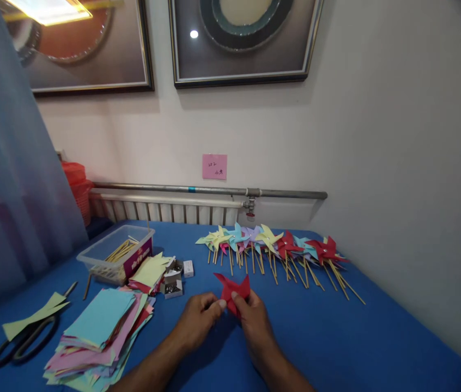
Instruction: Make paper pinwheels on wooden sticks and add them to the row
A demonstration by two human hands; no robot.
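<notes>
Both hands meet over the blue table (pixel 337 337) near its middle. My left hand (pixel 198 318) pinches the left side of a folded red paper pinwheel (pixel 232 288). My right hand (pixel 253 316) grips the same red pinwheel from the right, thumb on top. The paper's pointed vanes stick up above my fingers. Behind it lies a row of finished paper pinwheels on wooden sticks (pixel 279 250), in yellow, blue, purple and red.
A stack of coloured paper squares (pixel 99 332) lies at the left, with black scissors (pixel 22 343) beside it. A clear plastic bin of wooden sticks (pixel 116 253) and small boxes of pins (pixel 173 280) sit behind. A wall and a radiator pipe (pixel 214 190) border the table.
</notes>
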